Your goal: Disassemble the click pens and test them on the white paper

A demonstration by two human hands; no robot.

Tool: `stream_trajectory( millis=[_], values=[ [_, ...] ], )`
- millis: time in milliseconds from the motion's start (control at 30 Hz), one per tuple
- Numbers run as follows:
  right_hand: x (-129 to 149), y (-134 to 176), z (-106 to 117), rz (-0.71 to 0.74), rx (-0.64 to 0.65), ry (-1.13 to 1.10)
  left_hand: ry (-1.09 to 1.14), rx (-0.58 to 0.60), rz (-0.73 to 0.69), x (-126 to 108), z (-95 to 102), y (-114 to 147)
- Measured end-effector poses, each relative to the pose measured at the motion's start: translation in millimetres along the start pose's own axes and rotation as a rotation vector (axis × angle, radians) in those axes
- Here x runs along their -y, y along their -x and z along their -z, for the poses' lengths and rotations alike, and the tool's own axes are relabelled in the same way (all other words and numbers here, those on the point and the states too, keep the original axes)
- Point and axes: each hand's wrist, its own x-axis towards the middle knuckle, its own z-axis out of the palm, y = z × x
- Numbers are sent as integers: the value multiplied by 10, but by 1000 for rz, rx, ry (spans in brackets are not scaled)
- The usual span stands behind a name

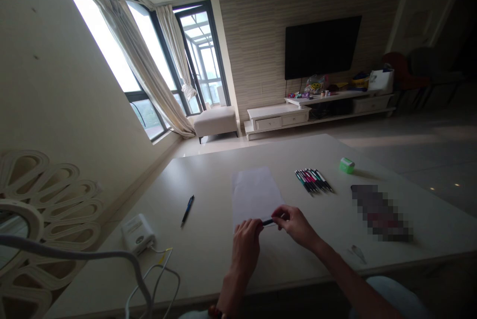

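Note:
Over the near end of a white sheet of paper, both hands hold one dark pen between them, roughly level. My left hand has its fingers closed round the pen's left end and hides that part. The right end is pinched between the thumb and fingers of my right hand. Several pens with coloured barrels lie side by side in a row to the right of the paper. A single blue and black pen rests alone on the left.
On the white table stand a small green box and a blurred-out dark object at right. A small clear item lies nearer. At left, a white device trails a cable; a grey tube curves in front.

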Motion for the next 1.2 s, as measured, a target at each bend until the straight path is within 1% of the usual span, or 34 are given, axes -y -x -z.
stream_trajectory(
  millis=[67,233,433,633,767,833,1000,1100,1200],
  values=[
    [1,0,4,9,-7,1,4,-13,0,-3,4,-1],
    [-27,-9,12,-65,11,-5,-3,3,-3,-9,3,0],
    [4,-6,21,13,-9,3,9,9,17,-5,0,0],
    [-44,-12,16,-75,5,22,18,16,15,-8,1,5],
    [-17,-14,20,0,-33,-16,13,1,25,-7,-1,7],
    [-6,-11,18,13,-52,-34,15,-13,28,-9,-3,4],
    [-41,-10,2,-77,-31,-22,22,-6,29,-3,-4,0],
    [-41,-23,10,-46,-64,-58,74,-10,53,1,7,-4],
    [-14,-39,31,4,-107,-143,227,-24,78,-14,19,-10]
  ],
)
